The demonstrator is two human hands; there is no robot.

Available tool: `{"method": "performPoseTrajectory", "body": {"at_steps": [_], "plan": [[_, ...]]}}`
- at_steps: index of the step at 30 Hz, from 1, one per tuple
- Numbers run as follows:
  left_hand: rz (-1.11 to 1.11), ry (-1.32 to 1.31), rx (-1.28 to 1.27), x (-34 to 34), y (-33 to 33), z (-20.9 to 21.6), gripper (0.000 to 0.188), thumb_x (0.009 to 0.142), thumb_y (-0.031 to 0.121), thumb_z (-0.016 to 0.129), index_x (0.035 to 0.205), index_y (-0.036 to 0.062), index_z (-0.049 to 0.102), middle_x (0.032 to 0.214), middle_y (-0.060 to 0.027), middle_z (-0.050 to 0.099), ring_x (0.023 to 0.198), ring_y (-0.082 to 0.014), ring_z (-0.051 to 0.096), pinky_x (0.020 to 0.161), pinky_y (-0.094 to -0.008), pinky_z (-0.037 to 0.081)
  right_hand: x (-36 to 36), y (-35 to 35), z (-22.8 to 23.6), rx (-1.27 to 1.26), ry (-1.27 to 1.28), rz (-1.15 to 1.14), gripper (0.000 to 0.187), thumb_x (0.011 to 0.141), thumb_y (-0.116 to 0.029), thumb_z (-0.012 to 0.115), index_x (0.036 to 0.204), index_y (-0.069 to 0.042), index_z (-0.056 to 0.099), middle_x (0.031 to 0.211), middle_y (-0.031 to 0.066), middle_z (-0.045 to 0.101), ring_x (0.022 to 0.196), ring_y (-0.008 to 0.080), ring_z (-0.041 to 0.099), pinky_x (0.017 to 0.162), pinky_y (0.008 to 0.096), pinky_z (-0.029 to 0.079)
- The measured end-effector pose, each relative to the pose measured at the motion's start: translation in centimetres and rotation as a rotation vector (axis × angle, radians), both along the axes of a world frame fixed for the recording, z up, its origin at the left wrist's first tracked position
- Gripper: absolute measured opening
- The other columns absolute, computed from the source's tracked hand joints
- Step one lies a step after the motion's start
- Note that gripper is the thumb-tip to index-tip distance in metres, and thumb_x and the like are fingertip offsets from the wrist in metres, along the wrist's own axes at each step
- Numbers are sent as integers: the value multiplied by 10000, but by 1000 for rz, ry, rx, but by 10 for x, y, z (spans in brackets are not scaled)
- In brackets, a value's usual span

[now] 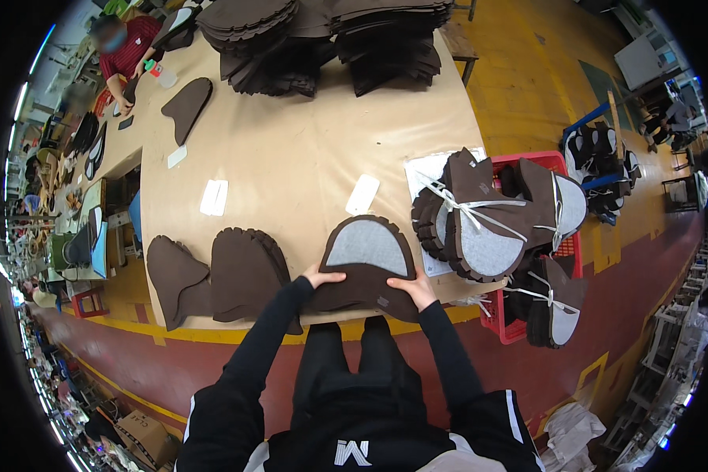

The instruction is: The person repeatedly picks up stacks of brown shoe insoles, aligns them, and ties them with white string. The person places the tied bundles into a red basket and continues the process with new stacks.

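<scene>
A dark brown cut piece [358, 287], shaped like a shoe upper, is held flat at the near edge of the table. A light grey patch [367, 245] covers most of its rounded far end. My left hand [323, 278] grips its left side with the thumb on top, the other fingers hidden beneath. On the right side my right hand [415, 290] has the same hold. Whether other pieces lie under it I cannot tell. To the left rest two more groups of brown pieces, a left one [175, 271] and a thicker pile [246, 266] with notched edges.
White-tied bundles [484, 244] sit at the table's right edge, beside a red basket [554, 161] holding more. Tall brown stacks [279, 47] stand at the far side. White slips [214, 197] lie on the table [291, 149]. A co-worker [126, 47] works at the far left.
</scene>
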State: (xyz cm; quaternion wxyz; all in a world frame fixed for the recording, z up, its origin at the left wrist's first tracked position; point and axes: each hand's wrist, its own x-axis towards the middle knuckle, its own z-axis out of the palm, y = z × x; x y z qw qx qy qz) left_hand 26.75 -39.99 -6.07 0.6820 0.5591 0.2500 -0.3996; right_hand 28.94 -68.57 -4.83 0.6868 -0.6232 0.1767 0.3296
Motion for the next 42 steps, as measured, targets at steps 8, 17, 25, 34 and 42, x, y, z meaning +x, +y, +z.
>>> {"method": "performPoseTrajectory", "body": {"at_steps": [8, 17, 25, 34, 42], "plan": [[183, -618, 113, -59, -14, -4, 932, 705, 179, 779, 1418, 20, 201, 1408, -144, 348, 1279, -242, 377, 1060, -380, 302, -16, -17, 36, -195, -868, 273, 804, 548, -180, 852, 1207, -22, 420, 1229, 175, 434, 1112, 319, 480, 976, 403, 367], [-208, -1078, 617, -43, -9, 11, 569, 663, 143, 715, 1169, 51, 473, 1230, -167, 488, 1229, -342, 426, 1069, -481, 271, -20, -27, -1, -398, -1040, 298, 498, 643, -202, 773, 1038, -97, 490, 1072, 98, 599, 1082, 283, 534, 1048, 485, 294], [-283, -1065, 541, -26, -4, 6, 520, 646, 130, 714, 1101, 25, 485, 1113, -153, 507, 1135, -350, 459, 969, -409, 369, -17, -28, -16, -367, -904, 282, 418, 684, -121, 738, 1036, -42, 526, 1067, 121, 579, 1015, 276, 547, 904, 354, 412], [133, -81, 33, -51, -2, -12, 870, 652, 257, 841, 1320, -35, 368, 1211, -183, 548, 1126, -269, 522, 977, -351, 398, -5, -13, 13, 65, 152, 95, 757, 641, -156, 827, 1229, 109, 429, 1097, 181, 605, 1018, 203, 582, 872, 301, 463], [288, 20, 71, -59, -6, -29, 677, 683, 112, 799, 1228, -86, 450, 1046, -194, 627, 927, -269, 626, 857, -366, 492, -59, -51, -26, -148, -168, -359, 398, 825, -119, 693, 1162, 55, 574, 1162, 141, 601, 1094, 169, 551, 945, 270, 415]]}}
